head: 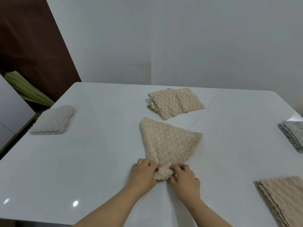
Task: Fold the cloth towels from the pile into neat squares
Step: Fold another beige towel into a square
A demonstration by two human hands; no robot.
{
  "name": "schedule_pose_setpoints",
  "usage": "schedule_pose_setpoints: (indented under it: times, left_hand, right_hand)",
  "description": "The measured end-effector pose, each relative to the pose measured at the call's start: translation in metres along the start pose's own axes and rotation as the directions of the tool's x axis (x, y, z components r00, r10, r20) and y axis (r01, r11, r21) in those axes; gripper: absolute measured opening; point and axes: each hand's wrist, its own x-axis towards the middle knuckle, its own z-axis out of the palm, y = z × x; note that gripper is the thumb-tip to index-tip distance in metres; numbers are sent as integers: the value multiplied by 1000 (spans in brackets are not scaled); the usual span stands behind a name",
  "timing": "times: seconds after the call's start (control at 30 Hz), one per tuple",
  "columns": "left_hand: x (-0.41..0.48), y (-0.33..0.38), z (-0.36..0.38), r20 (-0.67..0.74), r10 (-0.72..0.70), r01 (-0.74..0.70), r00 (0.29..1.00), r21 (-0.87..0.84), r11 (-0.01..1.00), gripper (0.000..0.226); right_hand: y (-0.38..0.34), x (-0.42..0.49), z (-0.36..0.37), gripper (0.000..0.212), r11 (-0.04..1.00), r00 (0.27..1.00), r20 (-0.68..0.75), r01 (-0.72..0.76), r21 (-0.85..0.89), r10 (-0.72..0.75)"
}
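White table [82, 161], glossy. Beige waffle towel [170, 141] lies mid-table, fanned out flat toward the far side, near corner bunched up. Loose pile [177, 103] behind it: beige towel on top, green-checked one under it. Beige folded stack [282, 199] at near right edge. Pale folded towel [54, 120] at left edge. Grey stack [293, 135] at right edge, partly cut off. Left hand [142, 173] and right hand [185, 179] close together, fingers curled, both pinching the bunched corner.

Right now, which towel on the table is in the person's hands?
The beige towel fanned out at the centre, its near corner bunched between left hand and right hand. The other towels lie untouched.
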Motion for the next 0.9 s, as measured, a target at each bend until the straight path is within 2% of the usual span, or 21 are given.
schedule_pose_setpoints:
  times: [0.1, 0.2, 0.37, 0.43, 0.53, 0.63, 0.73, 0.9]
  left_hand:
    - [-2, -7, 3, -70, 41, -43, 997, -22, 999, 37]
    - [-2, -11, 5, -136, 81, -88, 987, -50, 995, 36]
    - [1, -11, 7, -230, 124, -176, 965, -218, 960, 35]
    - [1, -6, 6, -253, 90, -169, 963, -310, 936, 28]
    - [1, 7, 1, -265, -10, -118, 964, -464, 878, 30]
    - [4, 17, -6, -323, -126, -82, 938, -559, 825, 34]
    - [5, 22, -12, -396, -170, -84, 902, -549, 832, 35]
    - [12, 15, -16, -442, 57, -201, 895, -285, 937, 23]
  right_hand:
    - [3, 1, -3, 23, 999, 999, 33, -2, 39, 1]
    - [11, 0, -5, 1, 995, 999, 49, 12, 95, -17]
    - [25, -2, -8, 25, 976, 996, 80, 7, 217, -25]
    - [28, -1, -11, 23, 958, 996, 85, -23, 285, -1]
    - [33, 2, -16, 12, 934, 997, 69, -63, 352, 41]
    - [39, 5, -22, 16, 909, 995, 22, -101, 404, 101]
    - [41, 7, -27, 19, 889, 989, -2, -135, 437, 151]
    - [43, 8, -29, 19, 868, 974, -69, -161, 470, 217]
